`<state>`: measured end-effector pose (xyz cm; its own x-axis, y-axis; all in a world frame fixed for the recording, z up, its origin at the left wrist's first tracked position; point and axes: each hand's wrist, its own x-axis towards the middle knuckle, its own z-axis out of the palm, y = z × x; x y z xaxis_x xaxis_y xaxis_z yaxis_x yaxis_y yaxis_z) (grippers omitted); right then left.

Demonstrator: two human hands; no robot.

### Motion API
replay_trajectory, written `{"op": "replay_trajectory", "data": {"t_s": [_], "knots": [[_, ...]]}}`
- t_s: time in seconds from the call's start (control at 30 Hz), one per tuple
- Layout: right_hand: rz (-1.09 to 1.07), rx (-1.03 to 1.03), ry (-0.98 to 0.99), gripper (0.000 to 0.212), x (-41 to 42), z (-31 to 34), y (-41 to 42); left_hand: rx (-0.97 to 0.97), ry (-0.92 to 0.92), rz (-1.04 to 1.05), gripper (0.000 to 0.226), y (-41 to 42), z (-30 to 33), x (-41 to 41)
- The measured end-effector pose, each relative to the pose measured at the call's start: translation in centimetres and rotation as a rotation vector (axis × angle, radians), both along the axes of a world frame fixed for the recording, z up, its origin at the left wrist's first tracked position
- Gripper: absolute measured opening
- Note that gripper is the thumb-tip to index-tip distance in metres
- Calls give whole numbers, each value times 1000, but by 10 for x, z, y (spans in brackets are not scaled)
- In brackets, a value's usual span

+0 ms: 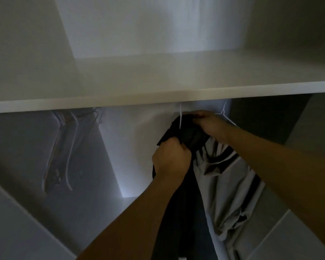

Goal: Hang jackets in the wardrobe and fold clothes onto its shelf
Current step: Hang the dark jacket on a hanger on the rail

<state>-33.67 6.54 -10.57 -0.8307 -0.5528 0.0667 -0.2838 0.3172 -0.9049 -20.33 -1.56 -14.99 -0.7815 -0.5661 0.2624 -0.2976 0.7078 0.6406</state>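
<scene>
A black jacket (186,184) hangs on a white hanger (180,119) below the white wardrobe shelf (158,87). My left hand (171,158) grips the jacket's front edge near the collar. My right hand (208,124) pinches the top of the jacket at the collar, beside the hanger's neck. Right of it hangs a grey garment with black stripes (229,181) on another white hanger (224,114). The rail itself is hidden behind the shelf edge.
Several bare hangers (64,147) hang at the left of the compartment. The wardrobe's back wall (135,147) shows between them and the jackets. A white panel (13,222) slants in at the lower left, and a side wall (270,117) bounds the right.
</scene>
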Motion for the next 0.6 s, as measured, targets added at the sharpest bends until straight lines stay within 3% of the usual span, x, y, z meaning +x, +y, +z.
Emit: {"op": "replay_trajectory", "data": {"t_s": [0.27,0.37,0.47,0.6], "knots": [[-176,-44,-13,35,-58,-12,27,62,96,4,41,17,-15,-92],[-220,-10,-65,24,-76,-18,38,81,102,-1,41,27,-21,-118],[-248,91,-47,31,-90,-27,47,91,14,-68,39,36,-32,-138],[-258,56,-109,33,-88,-34,60,176,-157,-177,21,49,-42,-152]]}}
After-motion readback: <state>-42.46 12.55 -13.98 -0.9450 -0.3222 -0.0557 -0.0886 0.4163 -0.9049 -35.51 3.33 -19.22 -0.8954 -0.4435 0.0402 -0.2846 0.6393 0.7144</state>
